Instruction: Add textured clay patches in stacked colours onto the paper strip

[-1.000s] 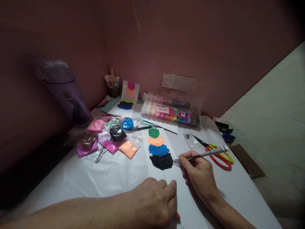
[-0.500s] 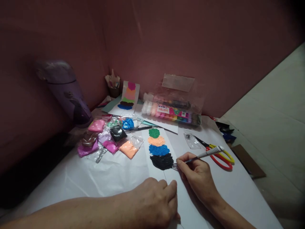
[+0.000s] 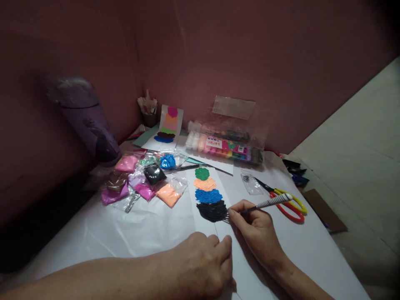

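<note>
My right hand (image 3: 256, 229) grips a small fork (image 3: 271, 201) with a striped handle, its tines touching the right edge of the black clay band (image 3: 211, 211). Above that band on the white paper strip (image 3: 223, 187) lie blue (image 3: 208, 196), peach (image 3: 205, 183) and green (image 3: 202, 173) clay patches with ridged surfaces. My left hand (image 3: 208, 262) rests over the lower part of the strip, its fingers curled together; whatever they may hold is hidden.
Bagged clay (image 3: 143, 181) lies to the left, a purple bottle (image 3: 90, 121) behind it. At the back are a clay-covered card (image 3: 168, 129) and a clay pack (image 3: 225, 146). Scissors (image 3: 286, 205) and a small plastic bag (image 3: 251, 184) are on the right.
My right hand and the fork have shifted slightly left, bringing the tines further onto the black band's edge. My left hand has hardly moved.
</note>
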Demonstrator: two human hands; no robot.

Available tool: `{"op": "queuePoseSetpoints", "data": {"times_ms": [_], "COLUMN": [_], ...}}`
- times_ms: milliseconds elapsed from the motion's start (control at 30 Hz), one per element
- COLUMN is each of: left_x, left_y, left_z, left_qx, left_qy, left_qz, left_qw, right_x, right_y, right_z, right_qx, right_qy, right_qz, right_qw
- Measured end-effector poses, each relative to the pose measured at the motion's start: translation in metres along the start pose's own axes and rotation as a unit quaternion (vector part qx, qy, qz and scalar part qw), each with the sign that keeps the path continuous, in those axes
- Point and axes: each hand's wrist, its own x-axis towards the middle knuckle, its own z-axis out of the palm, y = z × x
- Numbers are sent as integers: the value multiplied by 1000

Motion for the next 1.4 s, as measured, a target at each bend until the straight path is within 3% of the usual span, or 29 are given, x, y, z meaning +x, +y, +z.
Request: {"op": "queuePoseSetpoints", "data": {"times_ms": [833,1100,1400], "left_x": [-1,0,1], "left_y": [0,0,0], "left_z": [3,0,1], "left_qx": [-6,-7,-2], "left_qy": [19,-13,13], "left_qz": [2,-2,1], "left_qw": [1000,1000,1000], "right_x": [2,4,5], "right_y": [-4,-1,-1], "right_z": [-1,-3,-6], "right_qx": [-66,-68,-48], "right_qy": [7,16,21], "right_qz": [15,29,51], "right_qw": [998,997,997]}}
